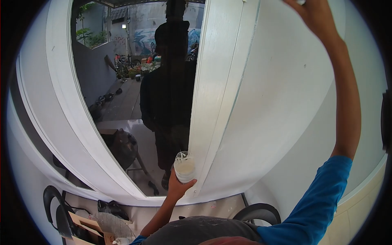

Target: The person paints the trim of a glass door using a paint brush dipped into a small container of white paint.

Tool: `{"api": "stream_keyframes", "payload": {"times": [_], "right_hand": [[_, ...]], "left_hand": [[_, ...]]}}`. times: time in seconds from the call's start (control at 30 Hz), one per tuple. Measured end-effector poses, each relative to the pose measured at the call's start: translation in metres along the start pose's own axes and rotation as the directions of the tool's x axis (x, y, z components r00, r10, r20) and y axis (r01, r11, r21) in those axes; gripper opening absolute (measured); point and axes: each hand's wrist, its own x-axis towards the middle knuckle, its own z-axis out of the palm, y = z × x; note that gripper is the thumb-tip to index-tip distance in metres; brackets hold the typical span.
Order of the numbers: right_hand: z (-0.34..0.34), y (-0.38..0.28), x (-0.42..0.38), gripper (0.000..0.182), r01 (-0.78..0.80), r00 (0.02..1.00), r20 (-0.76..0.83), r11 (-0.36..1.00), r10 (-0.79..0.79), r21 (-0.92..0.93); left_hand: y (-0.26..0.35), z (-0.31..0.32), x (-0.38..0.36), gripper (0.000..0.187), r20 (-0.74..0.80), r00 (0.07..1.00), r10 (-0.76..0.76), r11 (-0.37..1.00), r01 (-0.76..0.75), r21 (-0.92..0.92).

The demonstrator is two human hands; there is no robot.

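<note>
My left hand point(179, 188) is wrapped round a clear plastic cup point(185, 168) with whitish contents and white smears at its rim. The cup is upright in front of the lower right part of a dark glass pane point(122, 102) in a white frame point(216, 81). High at the top right, my right hand point(313, 14) is raised before the white wall point(286, 81). Its fingers are partly cut off by the frame's top edge, and a small pale thing shows beside them, too cut off to make out.
An open cardboard box point(87, 224), a black bag point(113, 209) and a white bottle point(122, 241) lie at the lower left, beside a black curved chair frame point(53, 200). A dark rounded object point(259, 212) stands at the wall's foot. The glass reflects a person and a yard.
</note>
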Motion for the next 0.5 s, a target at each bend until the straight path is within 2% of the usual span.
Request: {"api": "stream_keyframes", "payload": {"times": [0.07,0.1,0.17,0.2,0.3,0.33,0.4,0.47,0.5], "right_hand": [[-0.005,-0.022,-0.013,0.013,-0.011,0.986,0.167,1.0,0.015,-0.022],[-0.002,-0.02,-0.017,0.013,-0.012,0.986,0.166,1.0,0.015,-0.022],[0.003,-0.013,-0.026,0.013,-0.105,0.992,0.096,0.946,0.079,0.305],[0.002,-0.006,-0.024,0.013,-0.101,0.993,0.092,0.946,0.077,0.307],[0.003,0.021,-0.005,0.015,-0.152,0.988,0.103,0.861,0.116,0.486],[-0.001,0.027,0.003,0.015,-0.143,0.989,0.093,0.862,0.111,0.486],[-0.013,0.037,0.021,0.016,-0.318,0.941,0.024,0.854,0.338,0.412],[-0.016,0.057,0.034,0.017,-0.198,0.942,-0.191,0.915,0.277,0.353],[-0.019,0.062,0.043,0.017,-0.181,0.941,-0.218,0.928,0.26,0.326]], "left_hand": [[0.001,0.002,0.0,0.091,0.006,1.0,-0.007,1.0,0.007,0.018],[0.002,0.003,-0.001,0.091,0.011,1.0,-0.016,0.999,0.015,0.033],[0.001,0.006,-0.002,0.092,0.006,1.0,-0.016,0.999,0.015,0.05],[0.001,0.007,-0.003,0.092,0.002,1.0,-0.016,0.998,0.016,0.066],[-0.001,0.011,-0.003,0.093,-0.001,1.0,0.005,0.998,-0.005,0.058],[0.0,0.014,-0.004,0.093,-0.008,1.0,0.013,0.998,-0.012,0.059],[0.004,0.017,-0.007,0.094,-0.03,0.999,0.014,0.993,-0.01,0.12],[0.005,0.02,-0.009,0.093,-0.039,0.999,0.008,0.994,-0.003,0.113],[0.006,0.022,-0.011,0.092,-0.042,0.999,-0.004,0.995,0.009,0.101]]}}
